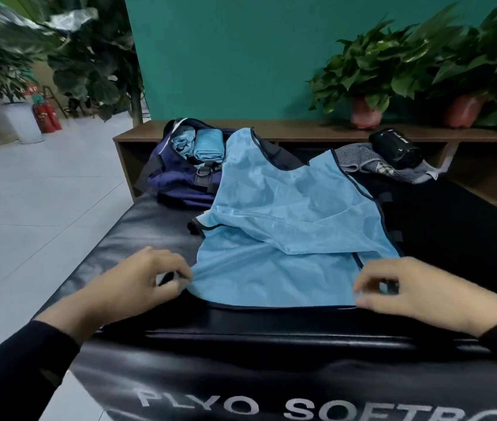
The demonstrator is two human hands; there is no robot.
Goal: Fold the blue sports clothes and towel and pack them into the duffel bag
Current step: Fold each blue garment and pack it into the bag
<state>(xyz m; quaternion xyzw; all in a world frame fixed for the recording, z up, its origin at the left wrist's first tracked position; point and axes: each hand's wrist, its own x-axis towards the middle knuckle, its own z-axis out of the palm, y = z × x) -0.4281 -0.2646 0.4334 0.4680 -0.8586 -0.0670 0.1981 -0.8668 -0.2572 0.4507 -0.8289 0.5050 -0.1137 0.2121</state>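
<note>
A light blue mesh vest [286, 214] is spread over the black padded worktop [138, 226], its hem drawn toward the near edge so that the cloth lies flat enough for folding; the upper part is still rumpled, and one shoulder strap is draped against the duffel bag [180, 180]. The bag, dark blue, is stood open at the far left end of the worktop, and rolled blue items [201, 145] (seemingly clothes or the towel already packed) are seen in its mouth. By that reckoning the task is judged well advanced, with this vest the piece in hand.

The left hand [144, 284] is set at the left corner of the hem, thumb and fingers curled in a pinch on the dark-trimmed edge. The right hand [408, 290] is set at the right corner, its grip likewise closed on the hem, fingers bent over the cloth. Both corners are thus held apart and taut, presumably so that the hem can be lifted and carried over in one even fold.

A striped grey cloth [371, 162] and a black cylindrical object [396, 147] are left at the far right.
</note>
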